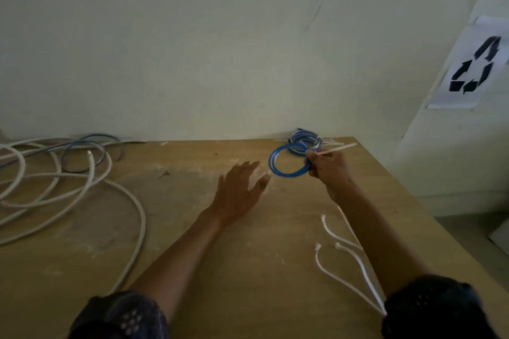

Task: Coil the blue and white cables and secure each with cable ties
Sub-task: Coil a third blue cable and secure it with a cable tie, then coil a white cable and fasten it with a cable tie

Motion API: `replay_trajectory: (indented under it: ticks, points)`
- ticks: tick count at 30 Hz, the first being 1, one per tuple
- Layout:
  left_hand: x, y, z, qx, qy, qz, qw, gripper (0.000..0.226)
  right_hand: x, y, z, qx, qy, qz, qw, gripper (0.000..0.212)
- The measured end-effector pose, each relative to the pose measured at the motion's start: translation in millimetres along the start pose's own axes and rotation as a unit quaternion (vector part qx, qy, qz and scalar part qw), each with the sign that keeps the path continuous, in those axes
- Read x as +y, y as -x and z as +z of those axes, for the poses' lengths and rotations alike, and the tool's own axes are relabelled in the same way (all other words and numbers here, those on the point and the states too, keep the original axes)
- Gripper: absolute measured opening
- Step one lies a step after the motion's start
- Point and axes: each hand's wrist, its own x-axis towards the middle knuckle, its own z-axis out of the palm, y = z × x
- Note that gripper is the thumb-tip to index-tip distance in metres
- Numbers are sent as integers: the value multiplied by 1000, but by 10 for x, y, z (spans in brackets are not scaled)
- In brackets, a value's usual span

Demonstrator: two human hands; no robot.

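My right hand (329, 170) grips a small coil of blue cable (278, 166) at its right side, where a white cable tie (337, 149) sticks out to the right. Behind it near the wall lies another blue coil (304, 139). My left hand (239, 191) hovers flat with spread fingers just left of the held coil, holding nothing. Loose white cable (82, 190) sprawls in big loops on the table's left side, with a loose blue cable (82, 146) among it by the wall.
Several spare white cable ties (337, 264) lie on the wooden table (220, 270) beside my right forearm. The table's right edge runs diagonally near my right arm. A recycling sign (475, 69) hangs on the wall at right.
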Motion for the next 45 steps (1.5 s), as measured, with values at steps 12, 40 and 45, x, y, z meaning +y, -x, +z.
replay_trajectory:
  ticks: [12,40,45]
  points:
    - [-154,-125,280,-76,-227,-9,971,80,102,-1585,-155,68,78,117,988,30]
    - [-182,-128,287,-64,-225,1,972,81,440,-1178,217,12,651,-190,735,29]
    - [-146,-116,252,-78,-222,-9,972,81,410,-565,517,36,456,-222,861,27]
